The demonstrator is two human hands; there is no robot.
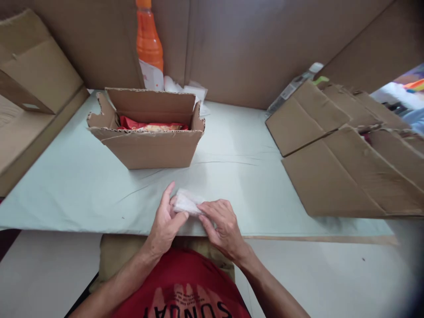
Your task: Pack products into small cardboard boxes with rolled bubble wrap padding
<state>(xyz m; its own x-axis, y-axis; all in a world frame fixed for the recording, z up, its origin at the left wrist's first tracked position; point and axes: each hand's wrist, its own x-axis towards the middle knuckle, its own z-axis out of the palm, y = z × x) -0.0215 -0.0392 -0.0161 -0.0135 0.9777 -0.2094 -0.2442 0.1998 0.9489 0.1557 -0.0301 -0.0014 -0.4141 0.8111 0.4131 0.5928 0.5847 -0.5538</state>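
Observation:
A small white, crumpled plastic packet point(185, 202) lies at the near edge of the pale green table point(82, 185). My left hand point(165, 223) pinches its left end between thumb and fingers. My right hand point(221, 225) presses its fingertips on the packet's right end. An open cardboard box point(149, 148) stands a short way behind my hands, and red and yellow snack packets point(149, 126) show inside it.
An orange bottle point(149, 42) and white wrappers point(195, 92) stand behind the box, against a cardboard wall. Flattened cardboard boxes point(344, 172) cover the right side of the table. More folded cardboard point(29, 101) lies at the left edge.

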